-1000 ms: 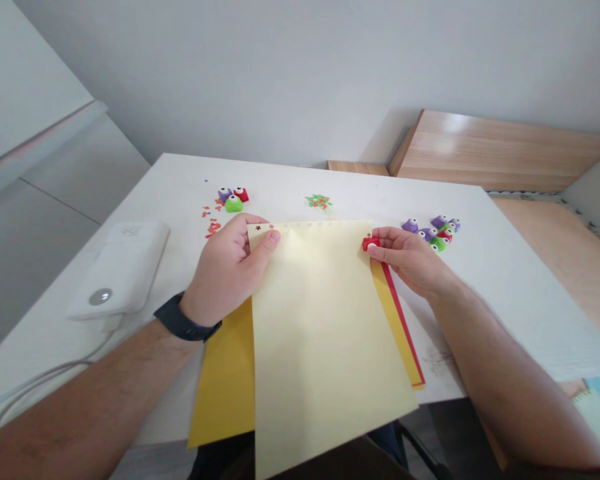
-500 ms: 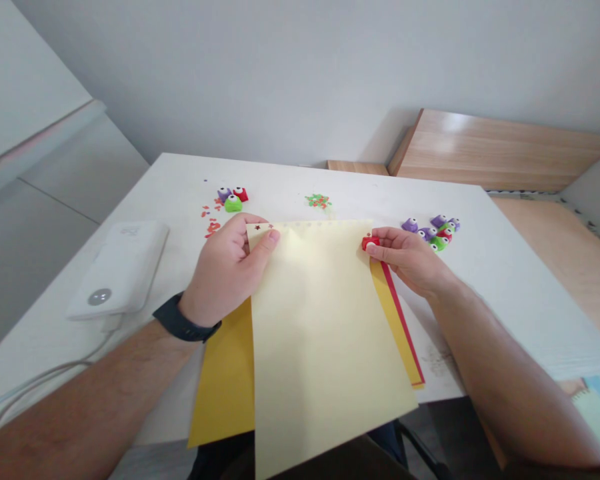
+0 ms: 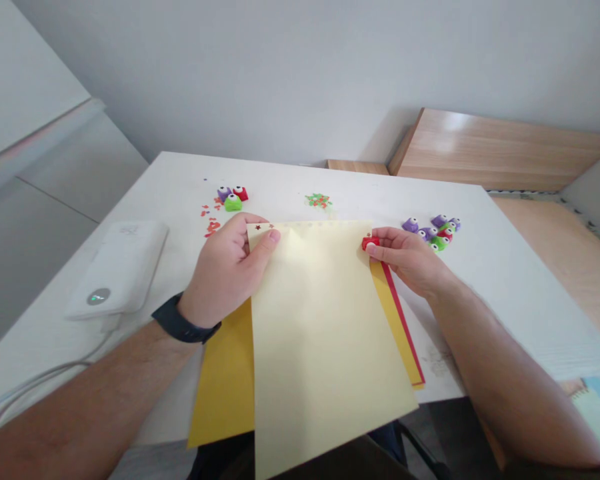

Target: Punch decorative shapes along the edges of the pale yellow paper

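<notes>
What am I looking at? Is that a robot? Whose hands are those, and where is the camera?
There's no robot here! A person wears a camera on their head, so the pictures show what they see when they look down. Their left hand pinches a corner of pale yellow paper, which has a tiny star hole. Their right hand holds a little red paper punch at another corner. Darker yellow paper lies underneath. More colourful punches and paper bits sit on the white table.
</notes>
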`<action>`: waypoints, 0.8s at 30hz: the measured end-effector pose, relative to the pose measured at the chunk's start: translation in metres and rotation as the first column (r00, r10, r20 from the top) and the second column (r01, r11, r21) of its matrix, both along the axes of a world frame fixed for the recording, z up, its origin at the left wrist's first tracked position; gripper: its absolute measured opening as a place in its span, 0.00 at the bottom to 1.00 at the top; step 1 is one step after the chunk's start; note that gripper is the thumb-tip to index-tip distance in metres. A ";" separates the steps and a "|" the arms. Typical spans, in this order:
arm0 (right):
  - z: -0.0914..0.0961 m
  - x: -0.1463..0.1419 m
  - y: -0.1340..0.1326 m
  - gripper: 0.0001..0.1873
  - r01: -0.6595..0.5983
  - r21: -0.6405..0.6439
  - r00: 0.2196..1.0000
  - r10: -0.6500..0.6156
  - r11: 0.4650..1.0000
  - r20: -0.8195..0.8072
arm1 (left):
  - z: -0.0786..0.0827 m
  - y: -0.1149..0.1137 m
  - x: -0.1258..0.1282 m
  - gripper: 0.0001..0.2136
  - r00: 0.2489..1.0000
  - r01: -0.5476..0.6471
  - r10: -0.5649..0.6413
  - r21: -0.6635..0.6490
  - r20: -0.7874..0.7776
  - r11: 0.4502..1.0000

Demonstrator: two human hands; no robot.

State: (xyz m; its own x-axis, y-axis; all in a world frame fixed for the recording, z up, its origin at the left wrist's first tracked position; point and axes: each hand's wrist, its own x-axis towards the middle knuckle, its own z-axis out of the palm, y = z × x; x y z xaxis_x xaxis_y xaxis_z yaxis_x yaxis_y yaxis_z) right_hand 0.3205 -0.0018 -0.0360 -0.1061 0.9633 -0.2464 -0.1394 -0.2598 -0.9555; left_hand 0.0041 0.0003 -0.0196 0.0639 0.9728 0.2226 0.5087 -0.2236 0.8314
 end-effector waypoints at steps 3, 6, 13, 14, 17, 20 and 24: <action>0.000 0.000 0.000 0.21 -0.010 -0.003 1.000 0.010 1.000 0.005 | -0.001 0.001 0.000 0.11 1.000 -0.009 0.009 0.022 0.002 1.000; -0.001 0.000 0.000 0.20 -0.011 -0.001 1.000 0.011 1.000 0.009 | -0.001 0.002 -0.001 0.11 1.000 -0.012 0.012 0.030 0.006 0.999; -0.001 0.000 0.000 0.19 0.004 0.020 1.000 -0.004 1.000 0.008 | -0.002 0.001 -0.001 0.11 1.000 0.002 -0.002 0.022 0.002 1.000; -0.001 0.000 0.000 0.19 0.001 0.022 1.000 -0.001 1.000 0.010 | -0.002 0.001 -0.001 0.11 1.000 0.004 -0.004 0.021 0.003 1.000; -0.002 0.001 0.001 0.19 0.004 0.037 1.000 -0.005 0.999 0.024 | 0.000 0.000 0.000 0.11 1.000 0.012 -0.012 0.010 0.004 1.000; -0.003 0.002 0.001 0.19 0.005 0.051 0.999 -0.007 0.999 0.033 | 0.001 0.000 0.000 0.12 1.000 0.010 -0.010 0.002 -0.007 1.000; -0.004 0.003 0.001 0.18 -0.005 0.075 0.999 0.002 0.997 0.040 | 0.002 0.000 0.000 0.11 1.000 0.007 -0.007 0.012 -0.015 1.000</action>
State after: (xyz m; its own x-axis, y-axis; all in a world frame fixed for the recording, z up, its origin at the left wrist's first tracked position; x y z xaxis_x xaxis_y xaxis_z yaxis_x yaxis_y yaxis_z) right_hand 0.3232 -0.0008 -0.0398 -0.1013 0.9789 -0.1776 -0.1004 -0.1877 -0.9771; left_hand 0.0040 0.0000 -0.0178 0.0744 0.9697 0.2329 0.5193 -0.2370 0.8211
